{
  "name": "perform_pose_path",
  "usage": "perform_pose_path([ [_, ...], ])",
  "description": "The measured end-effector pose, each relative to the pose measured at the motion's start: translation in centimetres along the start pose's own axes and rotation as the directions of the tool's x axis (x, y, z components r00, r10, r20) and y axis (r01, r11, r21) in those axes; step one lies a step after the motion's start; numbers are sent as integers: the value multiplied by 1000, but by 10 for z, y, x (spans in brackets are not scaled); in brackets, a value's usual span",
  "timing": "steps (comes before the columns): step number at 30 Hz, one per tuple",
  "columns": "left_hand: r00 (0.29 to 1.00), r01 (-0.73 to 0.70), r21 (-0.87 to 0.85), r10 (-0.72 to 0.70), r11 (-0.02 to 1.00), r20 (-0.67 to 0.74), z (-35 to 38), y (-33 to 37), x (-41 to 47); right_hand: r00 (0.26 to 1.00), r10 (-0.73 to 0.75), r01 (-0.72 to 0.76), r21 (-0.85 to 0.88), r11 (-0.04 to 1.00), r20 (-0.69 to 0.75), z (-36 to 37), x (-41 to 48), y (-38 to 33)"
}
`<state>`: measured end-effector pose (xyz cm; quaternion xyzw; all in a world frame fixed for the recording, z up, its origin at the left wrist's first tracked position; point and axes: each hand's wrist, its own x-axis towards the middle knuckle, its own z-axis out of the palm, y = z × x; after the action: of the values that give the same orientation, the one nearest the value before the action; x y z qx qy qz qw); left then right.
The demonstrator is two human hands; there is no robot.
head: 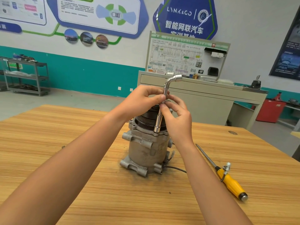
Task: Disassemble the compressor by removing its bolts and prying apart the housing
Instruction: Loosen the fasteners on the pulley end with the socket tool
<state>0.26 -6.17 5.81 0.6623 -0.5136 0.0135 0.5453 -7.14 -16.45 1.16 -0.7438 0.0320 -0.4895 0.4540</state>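
**Working a socket wrench on the top flange of a compressor**

Looking down and forward across a pale wooden table (81,159) in a workshop classroom. Facing a grey metal compressor (146,150) standing upright near the middle of the table, resting on its lower mounting lugs, with its black grooved pulley (144,118) pointing up.

Reaching in with two bare forearms from the lower edge and meeting above the pulley. Holding a chrome L-shaped socket wrench (158,122) nearly upright and leaning slightly to the right, its bent upper end pointing right. Seating its lower socket on the compressor's top flange, just beside the pulley on the right; hiding whatever bolt head lies under it.

Curling the left hand (142,99) round the upper shaft just beneath the bend, fingers and thumb clamping on the metal. Pinching the shaft just below that with the right hand (177,117), thumb and fingertips closing on it.

Noting a thin black cable (176,168) trailing from the compressor's base toward the right. Noting, further right and well apart from the compressor, a screwdriver (230,181) with a yellow handle lying flat, blade pointing toward the far edge.

Glimpsing behind the table a beige cabinet carrying a wiring diagram board (178,59), and a grey shelf cart (27,75) by the teal and white wall.
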Motion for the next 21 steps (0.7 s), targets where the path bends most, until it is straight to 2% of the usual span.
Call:
perform_pose_path([
  [5, 996, 22, 16, -20, 1000, -93, 3, -2, 2, 999, 20, -21, -26, 999, -28, -2, 0, 1],
  [10, 997, 49, -3, -49, 999, 65, -2, 0, -1, 997, -67, 69, -43, 997, 35, -5, 4, 0],
  [17, 995, 45, -1, -45, 999, -85, 2, -1, -1, 999, 11, -8, -58, 998, 38, -3, 1, 3],
  [21, 998, 33, -23, -32, 999, 57, -1, 1, -2, 997, -68, 71, -80, 994, 43, -4, 0, 1],
])
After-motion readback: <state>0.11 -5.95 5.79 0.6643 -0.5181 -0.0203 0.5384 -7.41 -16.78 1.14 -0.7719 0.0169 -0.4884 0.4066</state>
